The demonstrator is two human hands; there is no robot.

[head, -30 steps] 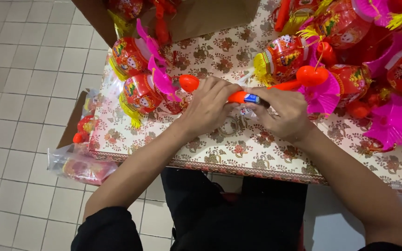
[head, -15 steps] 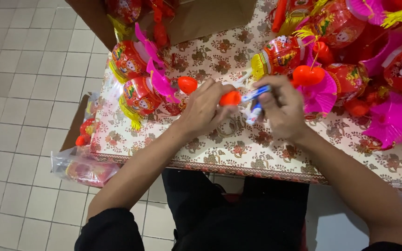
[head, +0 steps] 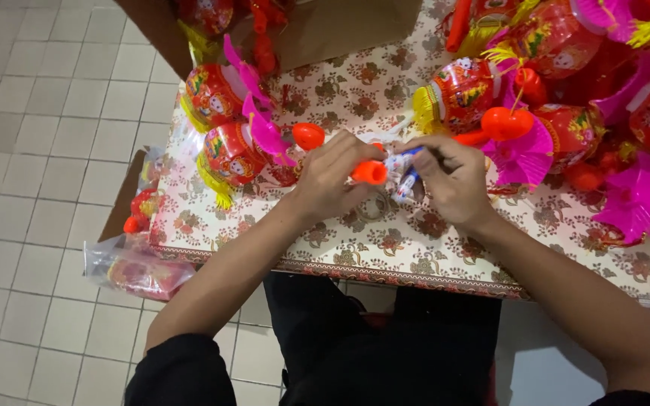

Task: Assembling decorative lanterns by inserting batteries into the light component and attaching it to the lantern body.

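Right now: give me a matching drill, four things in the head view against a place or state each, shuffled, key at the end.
Things:
1. left hand
2. right hand
3. plastic bag
4. cardboard box

Places or states:
A. hangs off the table's left edge
B. far side of the table, open
C. grips the orange handle
D. pinches small white-and-blue pieces

Pairs: 1-C, 2-D, 3-A, 4-B

Single head-worn view looks steeply down, close above the floral-patterned cloth-covered table (head: 385,248), near edge at bottom.
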